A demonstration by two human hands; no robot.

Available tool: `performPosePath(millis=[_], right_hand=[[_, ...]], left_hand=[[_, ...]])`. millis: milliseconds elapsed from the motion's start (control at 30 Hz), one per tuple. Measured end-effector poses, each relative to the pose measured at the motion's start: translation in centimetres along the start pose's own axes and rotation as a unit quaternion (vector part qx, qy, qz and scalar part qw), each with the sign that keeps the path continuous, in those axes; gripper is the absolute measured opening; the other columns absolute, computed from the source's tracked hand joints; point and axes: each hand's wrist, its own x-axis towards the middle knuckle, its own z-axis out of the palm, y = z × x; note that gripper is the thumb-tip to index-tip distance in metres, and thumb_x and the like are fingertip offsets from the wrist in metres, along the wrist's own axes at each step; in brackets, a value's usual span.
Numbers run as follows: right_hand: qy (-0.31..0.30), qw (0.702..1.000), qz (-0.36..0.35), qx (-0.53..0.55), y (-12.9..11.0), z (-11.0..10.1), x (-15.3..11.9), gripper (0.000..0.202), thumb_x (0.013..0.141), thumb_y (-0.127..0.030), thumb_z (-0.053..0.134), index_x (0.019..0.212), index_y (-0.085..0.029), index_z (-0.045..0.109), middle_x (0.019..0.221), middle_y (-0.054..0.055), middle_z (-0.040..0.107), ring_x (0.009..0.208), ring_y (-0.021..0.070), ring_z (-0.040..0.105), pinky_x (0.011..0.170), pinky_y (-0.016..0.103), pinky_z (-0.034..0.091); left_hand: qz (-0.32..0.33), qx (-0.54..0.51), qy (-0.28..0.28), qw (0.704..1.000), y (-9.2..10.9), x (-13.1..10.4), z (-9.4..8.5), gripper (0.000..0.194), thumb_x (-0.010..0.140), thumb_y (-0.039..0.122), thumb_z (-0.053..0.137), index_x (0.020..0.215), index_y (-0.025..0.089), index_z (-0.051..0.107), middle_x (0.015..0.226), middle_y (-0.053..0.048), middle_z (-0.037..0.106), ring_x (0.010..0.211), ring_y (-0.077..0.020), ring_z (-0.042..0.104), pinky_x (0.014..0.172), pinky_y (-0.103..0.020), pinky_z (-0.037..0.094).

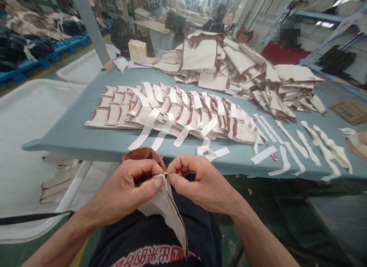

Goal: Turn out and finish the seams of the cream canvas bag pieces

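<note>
Red-edged Chinese characters cross the dark garment, not surely readable.

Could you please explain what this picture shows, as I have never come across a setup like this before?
Certainly. There is no machine here: a person works with two bare hands, and the one picture comes from a camera worn on their head, looking forward and down.

The left hand and right hand meet in front of the body, pinching the upper edge of a pale cloth piece with brown edging, which hangs below them.

Beyond them is a blue-grey table. On it lie a row of overlapping pale pieces, white strips on and beside that row, and, further back, a loose heap of brown-edged pieces.
</note>
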Motion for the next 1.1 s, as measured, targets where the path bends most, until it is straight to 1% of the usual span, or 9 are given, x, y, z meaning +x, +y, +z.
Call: performPosePath(millis=[133, 233, 300, 367, 500, 667, 767, 967, 1100], right_hand=[[0.008, 0.999, -0.041, 0.033, 0.2, -0.1, -0.1, 0.012, 0.095, -0.024, 0.064, 0.083, -0.021, 0.064, 0.069, -0.006, 0.060, 0.060, 0.0099, 0.051, 0.054, 0.021, 0.040], [0.051, 0.995, -0.089, 0.020, 0.3, 0.1, -0.3, 0.012, 0.096, -0.024, 0.066, 0.084, -0.022, 0.064, 0.072, -0.005, 0.064, 0.062, 0.0109, 0.057, 0.057, 0.022, 0.045], [0.089, 0.987, -0.131, -0.022, 0.4, 0.2, -0.4, 0.005, 0.093, -0.021, 0.070, 0.090, -0.022, 0.066, 0.083, -0.002, 0.072, 0.074, 0.0130, 0.067, 0.069, 0.024, 0.053], [0.107, 0.978, -0.164, -0.074, 0.5, 0.4, -0.4, 0.012, 0.090, -0.019, 0.073, 0.101, -0.021, 0.068, 0.098, 0.002, 0.078, 0.090, 0.0169, 0.073, 0.084, 0.029, 0.056], [0.082, 0.968, -0.195, -0.133, 0.6, 0.7, -0.1, 0.022, 0.091, -0.018, 0.070, 0.113, -0.020, 0.067, 0.113, 0.007, 0.079, 0.108, 0.0226, 0.075, 0.097, 0.036, 0.055], [0.057, 0.971, -0.184, -0.138, 0.4, 0.8, 0.2, 0.021, 0.091, -0.019, 0.071, 0.111, -0.022, 0.067, 0.113, 0.007, 0.080, 0.107, 0.0230, 0.074, 0.099, 0.038, 0.055], [0.049, 0.973, -0.180, -0.137, 0.5, 0.8, 0.3, 0.015, 0.092, -0.020, 0.072, 0.106, -0.023, 0.067, 0.109, 0.005, 0.079, 0.105, 0.0229, 0.073, 0.100, 0.039, 0.053], [0.009, 0.979, -0.165, -0.117, 1.0, 0.2, 0.5, 0.009, 0.097, -0.026, 0.075, 0.102, -0.022, 0.068, 0.107, 0.005, 0.078, 0.103, 0.0220, 0.072, 0.097, 0.037, 0.052], [-0.023, 0.987, -0.137, -0.082, 1.5, -0.1, 0.7, 0.012, 0.098, -0.030, 0.076, 0.102, -0.021, 0.071, 0.106, 0.005, 0.077, 0.103, 0.0216, 0.072, 0.095, 0.036, 0.053]], left_hand=[[0.016, 0.004, 0.005, 1.000, -0.2, -0.2, -0.4, 0.028, 0.098, 0.027, 0.064, 0.072, 0.020, 0.071, 0.066, 0.005, 0.057, 0.064, -0.0126, 0.054, 0.057, -0.020, 0.041], [0.032, 0.014, 0.004, 0.999, -0.4, -0.2, -0.8, 0.025, 0.098, 0.026, 0.062, 0.075, 0.021, 0.072, 0.073, 0.002, 0.063, 0.075, -0.0155, 0.062, 0.063, -0.021, 0.045], [0.032, 0.022, -0.006, 0.999, -0.5, -0.4, -1.0, 0.025, 0.099, 0.026, 0.061, 0.078, 0.022, 0.073, 0.073, 0.003, 0.064, 0.071, -0.0147, 0.059, 0.064, -0.022, 0.045], [0.028, 0.030, -0.013, 0.999, -0.6, -0.5, -1.1, 0.024, 0.100, 0.025, 0.060, 0.080, 0.022, 0.073, 0.071, 0.004, 0.063, 0.064, -0.0134, 0.054, 0.061, -0.023, 0.043], [0.024, 0.046, -0.009, 0.999, -0.4, -0.6, -1.0, 0.023, 0.098, 0.025, 0.058, 0.081, 0.022, 0.074, 0.073, 0.003, 0.066, 0.061, -0.0124, 0.055, 0.057, -0.022, 0.041], [-0.006, 0.034, -0.028, 0.999, 0.5, -0.3, -1.1, 0.023, 0.093, 0.027, 0.060, 0.078, 0.020, 0.076, 0.071, 0.002, 0.067, 0.060, -0.0134, 0.058, 0.054, -0.021, 0.043], [-0.003, 0.013, -0.039, 0.999, 0.8, -0.2, -1.2, 0.024, 0.092, 0.030, 0.063, 0.074, 0.020, 0.075, 0.070, 0.002, 0.066, 0.062, -0.0137, 0.060, 0.055, -0.020, 0.046], [-0.002, -0.015, -0.055, 0.998, 0.5, 0.2, -1.3, 0.026, 0.093, 0.030, 0.066, 0.073, 0.019, 0.077, 0.065, 0.002, 0.066, 0.059, -0.0120, 0.057, 0.053, -0.018, 0.042], [-0.010, -0.025, -0.060, 0.998, 0.0, 0.2, -1.4, 0.026, 0.094, 0.030, 0.068, 0.074, 0.019, 0.079, 0.065, 0.002, 0.065, 0.061, -0.0122, 0.055, 0.052, -0.018, 0.040]])
